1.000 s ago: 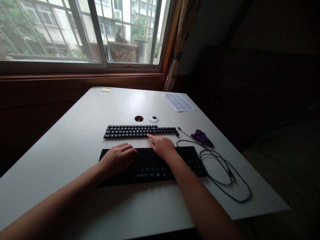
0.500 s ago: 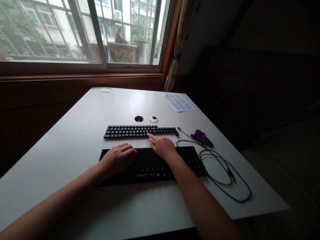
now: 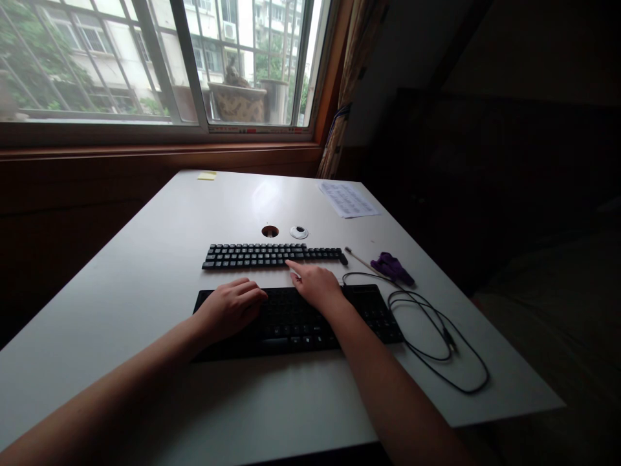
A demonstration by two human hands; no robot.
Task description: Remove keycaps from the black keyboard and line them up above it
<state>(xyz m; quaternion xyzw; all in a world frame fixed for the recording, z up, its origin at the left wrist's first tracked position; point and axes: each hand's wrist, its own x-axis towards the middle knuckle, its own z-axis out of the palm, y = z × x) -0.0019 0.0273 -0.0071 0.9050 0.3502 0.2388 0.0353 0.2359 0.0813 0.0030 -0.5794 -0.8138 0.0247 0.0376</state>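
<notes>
A black keyboard [image 3: 291,343] lies in front of me on the white table. Its lower rows carry keys, while much of the upper part looks dark and flat, as though the caps are off. Beyond it, dark keycaps [image 3: 252,255] stand in several neat rows. My left hand [image 3: 233,303] rests over the keyboard's left part, fingers curled in and their tips hidden, so whatever it may hold does not show. With index finger stretched out, my right hand [image 3: 315,285] touches or almost touches a keycap in the nearest row; its thumb is apart.
A black cable [image 3: 449,359] lies coiled at the right, near a purple cloth [image 3: 391,266] and a thin brush [image 3: 361,260]. Farther back are a round cable hole [image 3: 270,232], its white cover [image 3: 299,232], printed sheets [image 3: 347,199] and a yellow sticky note [image 3: 207,175].
</notes>
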